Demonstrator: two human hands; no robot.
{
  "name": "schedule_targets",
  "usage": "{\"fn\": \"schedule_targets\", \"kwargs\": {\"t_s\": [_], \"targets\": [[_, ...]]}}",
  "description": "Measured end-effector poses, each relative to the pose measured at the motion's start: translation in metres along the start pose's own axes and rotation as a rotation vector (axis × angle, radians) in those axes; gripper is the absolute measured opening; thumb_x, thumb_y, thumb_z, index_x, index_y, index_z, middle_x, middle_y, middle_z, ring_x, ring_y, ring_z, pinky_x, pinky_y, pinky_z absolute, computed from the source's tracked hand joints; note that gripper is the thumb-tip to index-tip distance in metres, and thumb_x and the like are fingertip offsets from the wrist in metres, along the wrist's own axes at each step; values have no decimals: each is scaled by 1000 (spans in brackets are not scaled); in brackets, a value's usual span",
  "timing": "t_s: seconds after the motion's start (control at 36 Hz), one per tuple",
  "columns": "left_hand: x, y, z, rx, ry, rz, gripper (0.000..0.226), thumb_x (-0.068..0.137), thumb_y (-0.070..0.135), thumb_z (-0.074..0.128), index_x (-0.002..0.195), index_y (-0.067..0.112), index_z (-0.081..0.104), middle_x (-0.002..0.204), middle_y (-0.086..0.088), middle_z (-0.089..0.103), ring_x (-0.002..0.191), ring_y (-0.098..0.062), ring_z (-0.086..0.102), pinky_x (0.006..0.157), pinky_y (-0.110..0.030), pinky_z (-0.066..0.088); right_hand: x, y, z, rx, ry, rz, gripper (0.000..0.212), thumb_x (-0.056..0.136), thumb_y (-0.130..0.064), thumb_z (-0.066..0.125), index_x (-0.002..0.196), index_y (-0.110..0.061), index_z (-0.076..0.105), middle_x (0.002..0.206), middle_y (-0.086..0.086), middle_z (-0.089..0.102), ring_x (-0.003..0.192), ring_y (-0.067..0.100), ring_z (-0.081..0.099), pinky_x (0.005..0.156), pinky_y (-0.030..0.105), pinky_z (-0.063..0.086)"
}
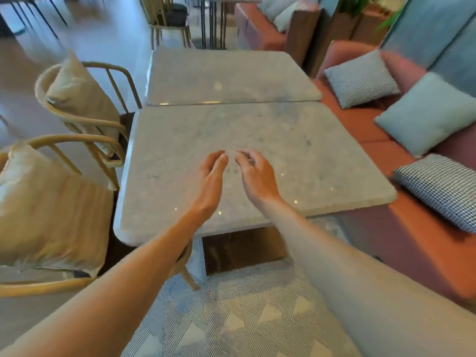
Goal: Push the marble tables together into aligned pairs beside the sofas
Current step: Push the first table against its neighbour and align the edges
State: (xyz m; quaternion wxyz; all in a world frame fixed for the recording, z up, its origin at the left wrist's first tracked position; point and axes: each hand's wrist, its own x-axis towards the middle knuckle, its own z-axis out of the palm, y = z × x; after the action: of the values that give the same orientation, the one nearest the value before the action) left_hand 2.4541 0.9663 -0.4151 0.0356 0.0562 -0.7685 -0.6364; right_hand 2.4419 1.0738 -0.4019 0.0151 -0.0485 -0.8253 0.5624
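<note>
The near bench (257,140) touches the far bench (226,76), beside the sofa (386,155); the left hand (211,173) and right hand (253,173) hover over it, loose, holding nothing; marble looks heavy and slippery, so push its thick edge.

1. The near marble table (257,150) has its base mostly hidden under the top; only a dark base plate (243,249) shows.
2. The far marble table (226,76) hides its legs entirely.
3. The near chair (49,210) is cut off by the left edge.
4. The sofa (425,240) runs off the right edge.
5. Whether the left hand (211,176) and right hand (253,173) touch the marble cannot be told.
6. Background furniture is blurred.
</note>
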Motion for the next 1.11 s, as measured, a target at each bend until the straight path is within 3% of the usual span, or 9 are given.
{"fn": "schedule_targets", "kwargs": {"t_s": [0.19, 0.31, 0.42, 0.53, 0.67, 0.78, 0.92, 1.0, 1.11], "targets": [[-19, 122, 103, 38, 3, 167, 47, 99, 50, 38, 134, 24, 57, 136, 0, 59, 119, -13, 55, 104, -34, 43, -4, -46, -166, 74, 140, -73, 33, 102, -34, 51, 124, -14, 66, 122, 4, 68, 112, 18, 62, 91, 28, 45], [-38, 167, 167, -40, 73, 147, 62, 86, 62, 37, 130, 24, 62, 133, 1, 63, 121, -20, 57, 109, -49, 42, -10, -45, -253, 142, 176, -86, 30, 103, -34, 48, 117, -15, 67, 115, 1, 67, 110, 19, 62, 92, 33, 45], [-56, 185, 229, -93, 84, 152, 43, 95, 53, 39, 122, 28, 62, 123, 5, 63, 116, -18, 58, 107, -49, 43, -12, -29, -320, 134, 168, -106, 32, 103, -34, 48, 122, -16, 66, 118, -1, 67, 112, 17, 61, 94, 34, 47], [-60, 183, 283, -102, 73, 165, 24, 105, 38, 40, 118, 31, 59, 109, 22, 61, 104, 2, 57, 97, -31, 46, -2, -4, -368, 140, 164, -92, 32, 103, -33, 49, 122, -16, 66, 121, -1, 67, 114, 17, 61, 98, 35, 47], [-46, 159, 336, -52, 61, 135, 40, 106, 38, 38, 133, 16, 59, 128, 3, 60, 119, -14, 56, 104, -31, 43, 23, 44, -395, 111, 152, -72, 30, 103, -36, 48, 120, -19, 66, 116, -4, 67, 109, 12, 61, 83, 21, 43], [-20, 114, 383, 33, 56, 97, 40, 106, 37, 37, 134, 17, 59, 119, 11, 56, 106, -2, 51, 77, 3, 34, 52, 103, -402, 76, 124, 6, 30, 102, -36, 49, 119, -17, 66, 112, -5, 65, 104, 11, 58, 79, 23, 40], [15, 46, 439, 64, 25, -53, 44, 104, 41, 40, 137, 16, 57, 122, 14, 51, 118, -5, 46, 94, -18, 30, 95, 178, -401, 4, 109, 85, 28, 100, -37, 50, 111, -18, 68, 104, -7, 64, 96, 9, 56, 75, 25, 37], [29, 2, 463, 251, 17, -26, 44, 104, 41, 40, 132, 15, 62, 133, 0, 61, 126, -17, 53, 98, -26, 33, 120, 222, -399, -94, 84, 99, 25, 99, -37, 50, 106, -21, 68, 110, -1, 68, 98, 12, 57, 78, 29, 38], [37, -41, 491, 529, -27, -9, 47, 105, 38, 33, 138, 15, 56, 153, -7, 45, 142, -24, 37, 118, -38, 24, 143, 278, -398, -345, 19, 47, 33, 100, -39, 47, 118, -20, 66, 127, -1, 63, 119, 16, 55, 98, 34, 42]]}}
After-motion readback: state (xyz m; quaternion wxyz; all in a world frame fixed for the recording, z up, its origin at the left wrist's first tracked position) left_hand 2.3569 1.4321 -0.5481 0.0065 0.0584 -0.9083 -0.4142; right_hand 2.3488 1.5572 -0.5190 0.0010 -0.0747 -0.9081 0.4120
